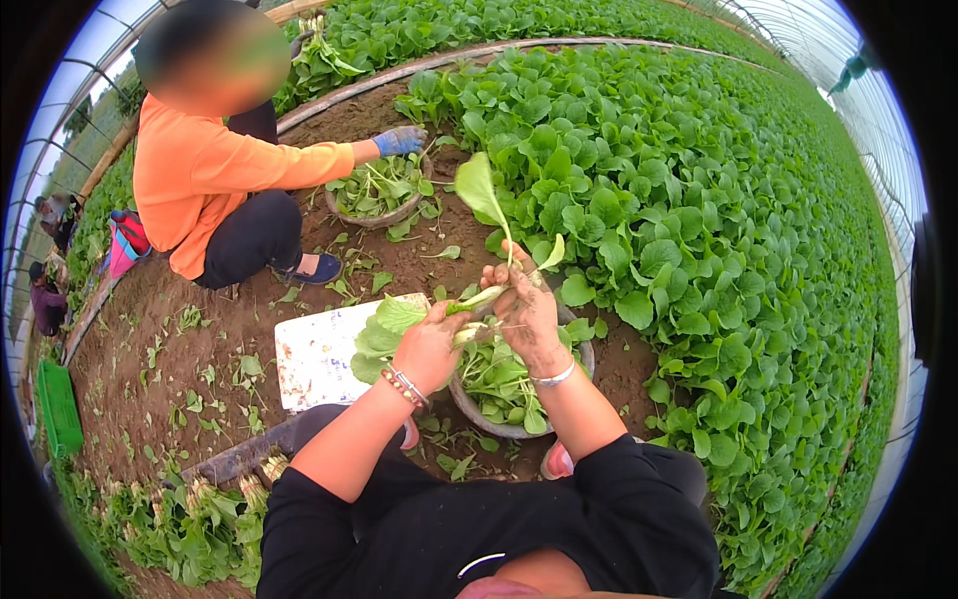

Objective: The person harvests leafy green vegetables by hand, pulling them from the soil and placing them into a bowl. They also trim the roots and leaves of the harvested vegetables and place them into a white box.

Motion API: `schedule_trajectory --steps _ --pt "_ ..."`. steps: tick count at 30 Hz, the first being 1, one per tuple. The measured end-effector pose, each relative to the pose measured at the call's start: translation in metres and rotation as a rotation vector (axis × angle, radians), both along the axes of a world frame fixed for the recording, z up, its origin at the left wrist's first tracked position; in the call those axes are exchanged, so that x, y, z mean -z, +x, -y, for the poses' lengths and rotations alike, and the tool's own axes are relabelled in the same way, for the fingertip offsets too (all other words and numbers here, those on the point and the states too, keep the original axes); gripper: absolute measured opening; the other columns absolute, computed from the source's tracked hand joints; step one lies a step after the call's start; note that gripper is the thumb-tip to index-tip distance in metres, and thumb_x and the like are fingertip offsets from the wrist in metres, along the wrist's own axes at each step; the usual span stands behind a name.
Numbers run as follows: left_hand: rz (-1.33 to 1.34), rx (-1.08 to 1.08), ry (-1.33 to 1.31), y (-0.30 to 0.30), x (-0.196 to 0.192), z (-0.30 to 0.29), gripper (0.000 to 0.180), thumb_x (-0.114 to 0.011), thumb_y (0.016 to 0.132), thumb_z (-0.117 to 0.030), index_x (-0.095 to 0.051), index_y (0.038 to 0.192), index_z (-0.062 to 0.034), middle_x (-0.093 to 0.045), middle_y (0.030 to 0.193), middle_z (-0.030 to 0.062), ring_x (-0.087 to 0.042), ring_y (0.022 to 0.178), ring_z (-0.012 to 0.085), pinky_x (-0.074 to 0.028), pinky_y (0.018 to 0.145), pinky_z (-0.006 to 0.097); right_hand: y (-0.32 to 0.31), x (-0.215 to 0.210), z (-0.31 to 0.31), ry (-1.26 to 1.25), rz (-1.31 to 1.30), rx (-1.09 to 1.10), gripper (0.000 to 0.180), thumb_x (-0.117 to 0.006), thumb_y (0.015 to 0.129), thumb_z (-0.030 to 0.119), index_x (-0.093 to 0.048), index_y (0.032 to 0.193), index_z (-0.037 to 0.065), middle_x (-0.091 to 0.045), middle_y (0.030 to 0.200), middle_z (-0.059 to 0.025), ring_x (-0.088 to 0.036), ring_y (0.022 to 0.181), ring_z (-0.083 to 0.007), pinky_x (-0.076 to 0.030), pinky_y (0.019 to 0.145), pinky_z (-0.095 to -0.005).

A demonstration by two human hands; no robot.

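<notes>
My left hand (429,351) is closed around leafy greens (377,337); their broad leaves hang to its left and pale stems point right. My right hand (526,311), soiled with earth, pinches a single leafy green (479,190) that stands upright, its large leaf above the fingers. Between the two hands, pale stem bases almost meet, and thin roots show at the right fingers. Right below them sits a round basin (514,432) with loose green leaves (499,384) in it, partly hidden by my forearms.
A white box (311,361) lies left of the basin. Dense green plants (659,240) fill the right side. A co-worker in orange (215,170) squats at the upper left, a gloved hand over another basin (377,216). Bundled greens (200,499) and a green crate (60,409) are at left.
</notes>
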State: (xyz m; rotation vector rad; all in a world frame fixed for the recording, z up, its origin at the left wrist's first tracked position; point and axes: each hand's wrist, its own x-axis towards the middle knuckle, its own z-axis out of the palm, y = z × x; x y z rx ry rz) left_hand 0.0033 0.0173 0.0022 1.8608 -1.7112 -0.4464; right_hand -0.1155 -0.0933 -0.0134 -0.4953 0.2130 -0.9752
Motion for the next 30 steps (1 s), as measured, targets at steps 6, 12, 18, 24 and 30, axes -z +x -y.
schedule_trajectory --steps 6,12,18,24,30 --pt "0.085 -0.023 0.001 -0.014 0.003 -0.004 0.034 -0.059 0.070 -0.005 -0.058 0.104 -0.0096 -0.057 0.104 0.0159 -0.059 0.081 0.0330 -0.049 0.075 0.039 -0.070 0.046 0.033 -0.496 -0.764 0.427 0.033 -0.040 0.087 0.000 -0.048 0.118 0.007 -0.057 0.090 -0.0065 -0.054 0.090 -0.0190 -0.043 0.080 -0.0319" --pt "-0.297 -0.009 -0.090 -0.004 0.021 0.001 0.023 -0.061 0.075 -0.007 -0.060 0.098 -0.0068 -0.063 0.082 0.0102 -0.059 0.077 0.0288 -0.046 0.078 0.035 -0.100 0.091 0.018 -0.891 -1.556 -0.302 0.056 -0.061 0.080 0.029 -0.041 0.130 0.016 -0.041 0.131 -0.0108 -0.043 0.117 -0.0245 -0.035 0.096 -0.0355" --pt "-0.890 0.112 0.287 -0.012 0.017 0.001 0.033 -0.057 0.080 0.001 -0.050 0.113 -0.0020 -0.058 0.086 -0.0007 -0.049 0.067 0.0043 -0.041 0.059 0.021 -0.054 -0.008 -0.003 -0.588 -0.569 -0.139 0.034 -0.055 0.087 0.029 -0.054 0.114 0.008 -0.057 0.101 -0.0027 -0.051 0.089 -0.0131 -0.041 0.077 -0.0290" --pt "-0.716 -0.110 -0.100 0.000 0.021 0.003 0.060 -0.065 0.070 0.008 -0.037 0.121 -0.0022 -0.054 0.098 0.0049 -0.052 0.075 0.0079 -0.046 0.064 0.019 -0.053 -0.031 -0.011 -0.946 -1.018 0.217 0.013 -0.061 0.080 0.008 -0.059 0.092 0.003 -0.056 0.081 -0.0049 -0.056 0.071 -0.0120 -0.045 0.065 -0.0256" --pt "-0.766 -0.122 -0.006 -0.005 0.014 -0.004 0.054 -0.072 0.067 0.001 -0.044 0.113 0.0030 -0.054 0.105 0.0083 -0.055 0.094 0.0150 -0.047 0.080 0.025 -0.025 -0.022 -0.039 -0.670 -0.571 -0.050 0.023 -0.064 0.080 0.016 -0.053 0.095 0.003 -0.055 0.083 -0.0025 -0.056 0.074 -0.0107 -0.044 0.067 -0.0243"
